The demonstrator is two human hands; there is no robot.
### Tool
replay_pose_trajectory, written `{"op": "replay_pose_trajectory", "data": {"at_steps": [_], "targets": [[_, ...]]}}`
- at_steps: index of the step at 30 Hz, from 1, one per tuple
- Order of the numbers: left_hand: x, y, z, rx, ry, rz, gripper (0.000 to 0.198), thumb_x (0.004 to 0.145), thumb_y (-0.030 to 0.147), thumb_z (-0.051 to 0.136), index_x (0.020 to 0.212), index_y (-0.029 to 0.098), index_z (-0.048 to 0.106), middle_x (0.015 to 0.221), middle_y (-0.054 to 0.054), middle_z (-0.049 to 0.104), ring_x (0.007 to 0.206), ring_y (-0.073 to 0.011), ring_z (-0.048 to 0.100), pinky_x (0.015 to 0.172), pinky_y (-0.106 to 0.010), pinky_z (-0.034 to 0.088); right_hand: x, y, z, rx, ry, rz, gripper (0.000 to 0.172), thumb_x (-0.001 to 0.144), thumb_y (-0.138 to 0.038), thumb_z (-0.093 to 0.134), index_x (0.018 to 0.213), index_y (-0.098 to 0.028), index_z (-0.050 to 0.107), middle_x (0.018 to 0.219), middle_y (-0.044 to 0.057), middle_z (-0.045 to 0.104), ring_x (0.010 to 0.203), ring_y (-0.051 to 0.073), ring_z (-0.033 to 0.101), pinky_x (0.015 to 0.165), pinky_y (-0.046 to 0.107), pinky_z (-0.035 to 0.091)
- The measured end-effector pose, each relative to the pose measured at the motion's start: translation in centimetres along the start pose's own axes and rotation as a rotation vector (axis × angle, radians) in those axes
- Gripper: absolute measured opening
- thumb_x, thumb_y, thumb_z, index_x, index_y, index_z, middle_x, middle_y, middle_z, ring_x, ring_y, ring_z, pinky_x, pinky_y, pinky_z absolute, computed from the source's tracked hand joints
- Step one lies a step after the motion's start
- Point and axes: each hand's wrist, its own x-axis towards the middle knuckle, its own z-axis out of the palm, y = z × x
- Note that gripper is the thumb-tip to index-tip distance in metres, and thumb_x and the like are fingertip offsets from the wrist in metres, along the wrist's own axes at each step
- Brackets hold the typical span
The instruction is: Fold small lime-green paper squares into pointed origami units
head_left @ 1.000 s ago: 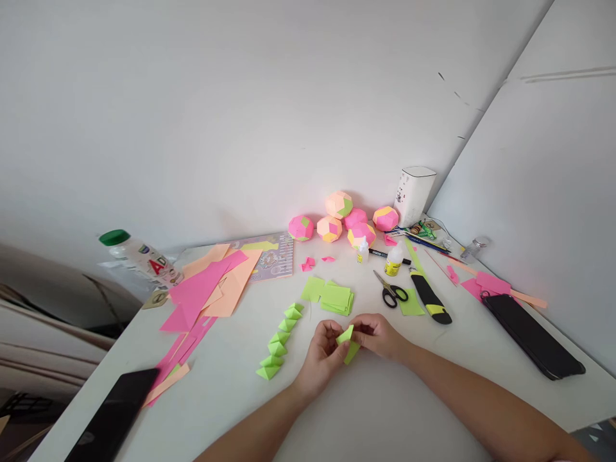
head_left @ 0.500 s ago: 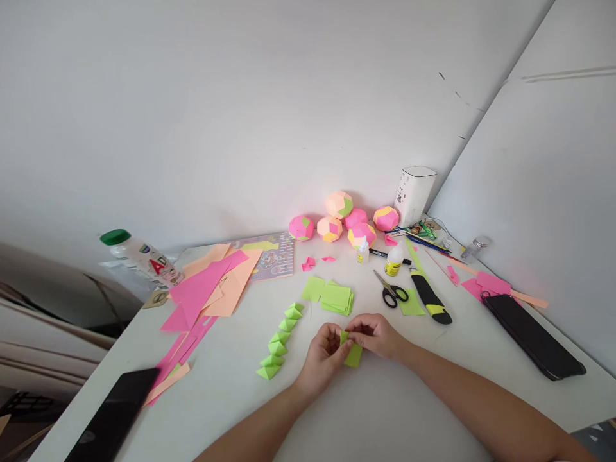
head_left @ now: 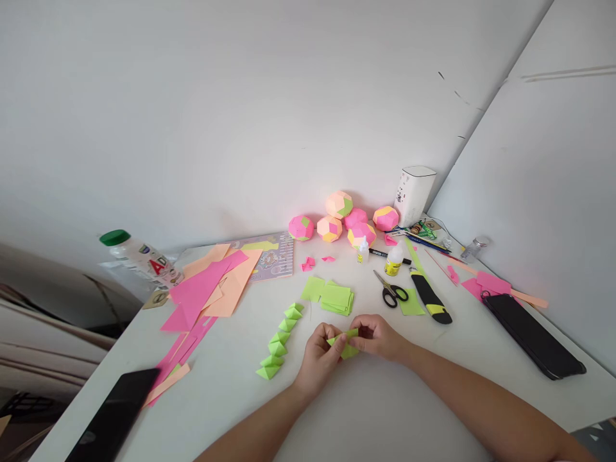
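A small piece of green paper (head_left: 350, 350) is pinched between my two hands above the front of the table. My left hand (head_left: 321, 357) grips its left side, thumb on top. On the right side, my right hand (head_left: 378, 336) holds it between thumb and fingers; part of the paper is hidden by the fingers. Just beyond the hands lies a stack of green paper squares (head_left: 337, 298). To their left runs a row of folded green paper units (head_left: 278, 344). Scissors (head_left: 393, 294) with black handles rest beyond my right hand.
Faceted paper balls (head_left: 339, 205) stand against the wall near glue bottles (head_left: 393, 262). A utility knife (head_left: 430, 297) and black case (head_left: 533, 335) lie right. Pink and orange sheets (head_left: 205, 289), a black tablet-like slab (head_left: 115, 414) and a white bottle (head_left: 144, 260) are left.
The green paper has turned between my hands, from upright to lying more sideways, with a corner now pointing left. My fingers have shifted slightly on it.
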Motion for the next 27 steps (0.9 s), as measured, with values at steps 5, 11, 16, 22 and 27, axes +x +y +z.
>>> {"op": "replay_pose_trajectory", "data": {"at_steps": [5, 11, 16, 22, 27], "targets": [[-0.1, 0.1, -0.1, 0.159, -0.094, 0.058, 0.04, 0.077, 0.039, 0.061, 0.061, 0.019, 0.031, 0.059, 0.006, 0.037, 0.053, -0.0064, 0.032, 0.05, -0.02, 0.028, -0.1, -0.1, 0.1, 0.078, -0.004, 0.009, 0.024, 0.077, -0.035, 0.064, 0.076, -0.015, 0.051, 0.062, -0.004, 0.047, 0.056, 0.009, 0.043, 0.052, 0.02, 0.035], [-0.3, -0.3, -0.1, 0.226, -0.059, -0.032, 0.04, 0.074, 0.041, 0.063, 0.063, 0.02, 0.031, 0.054, 0.008, 0.035, 0.048, -0.0056, 0.03, 0.046, -0.019, 0.025, -0.1, -0.6, 0.0, 0.053, 0.012, -0.001, 0.025, 0.079, -0.037, 0.063, 0.077, -0.015, 0.051, 0.063, -0.004, 0.047, 0.054, 0.008, 0.041, 0.05, 0.019, 0.033], [-0.3, -0.3, 0.1, 0.082, -0.066, -0.05, 0.036, 0.076, 0.043, 0.062, 0.073, 0.021, 0.033, 0.056, 0.008, 0.044, 0.047, -0.0062, 0.038, 0.046, -0.018, 0.028, -0.1, -0.6, 0.1, 0.081, 0.014, 0.023, 0.027, 0.077, -0.039, 0.065, 0.077, -0.016, 0.05, 0.062, -0.004, 0.046, 0.054, 0.008, 0.041, 0.049, 0.02, 0.035], [-0.5, 0.6, 0.4, 0.029, -0.074, -0.033, 0.032, 0.081, 0.043, 0.056, 0.099, 0.022, 0.038, 0.076, 0.0, 0.058, 0.064, -0.0132, 0.056, 0.055, -0.023, 0.04, -0.1, -0.5, 0.0, 0.007, -0.009, 0.034, 0.03, 0.075, -0.042, 0.065, 0.072, -0.016, 0.049, 0.06, -0.005, 0.038, 0.055, 0.009, 0.039, 0.051, 0.021, 0.036], [-0.5, 0.3, 0.2, 0.082, -0.013, 0.047, 0.028, 0.079, 0.039, 0.06, 0.093, 0.022, 0.042, 0.082, 0.001, 0.051, 0.07, -0.0113, 0.051, 0.06, -0.022, 0.04, 0.0, -0.2, -0.2, -0.187, -0.006, -0.013, 0.03, 0.077, -0.038, 0.061, 0.065, -0.016, 0.046, 0.057, -0.005, 0.034, 0.052, 0.008, 0.031, 0.046, 0.02, 0.025]]}}
